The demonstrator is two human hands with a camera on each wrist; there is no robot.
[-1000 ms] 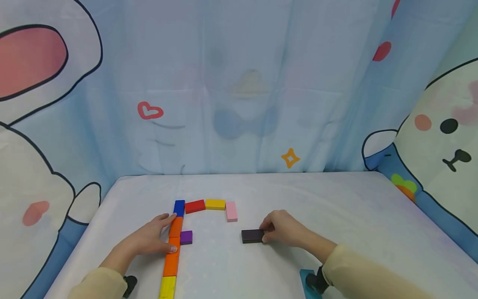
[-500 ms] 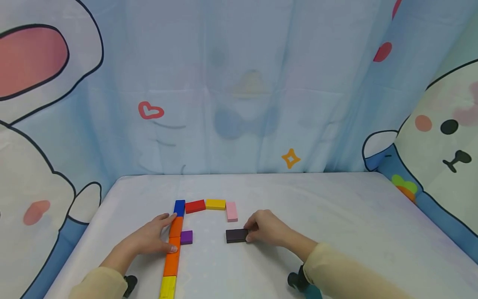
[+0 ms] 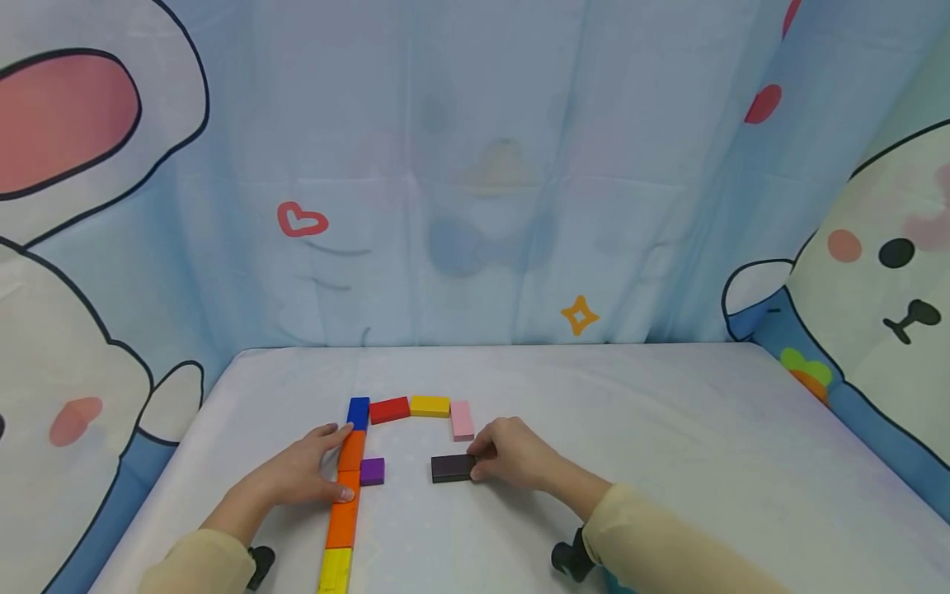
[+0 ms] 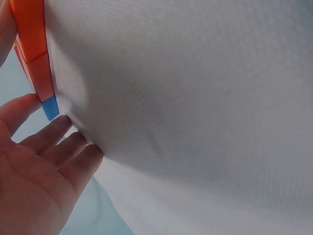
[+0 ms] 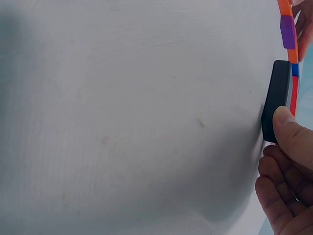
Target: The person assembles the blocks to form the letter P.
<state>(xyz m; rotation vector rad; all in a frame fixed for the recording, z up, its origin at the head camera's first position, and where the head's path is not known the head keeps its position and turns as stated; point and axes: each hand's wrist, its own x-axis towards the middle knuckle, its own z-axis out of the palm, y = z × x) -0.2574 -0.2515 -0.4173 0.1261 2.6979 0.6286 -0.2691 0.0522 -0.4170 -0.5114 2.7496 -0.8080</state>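
My right hand (image 3: 512, 455) pinches a black rectangular block (image 3: 449, 469) by its right end, the thumb (image 5: 288, 129) lying along its near side. The block lies low over the white table, right of a small purple block (image 3: 373, 472). On the left, my left hand (image 3: 293, 470) rests with spread fingers against a column of blocks: the index fingertip is by the blue block (image 3: 359, 412), the thumb on an orange block (image 3: 343, 520). Another orange block (image 3: 351, 450) sits between them, and a yellow block (image 3: 336, 571) ends the column at the front.
From the blue block a row runs right: a red block (image 3: 389, 410), a yellow block (image 3: 430, 406) and a pink block (image 3: 462, 421) turned forward. A teal piece (image 3: 618, 582) shows partly under the right sleeve. A patterned curtain (image 3: 475, 206) hangs behind the table (image 3: 668, 412).
My right hand has slid the black block left, from right of the pink block toward the purple one. The left hand has stayed in place on the column.
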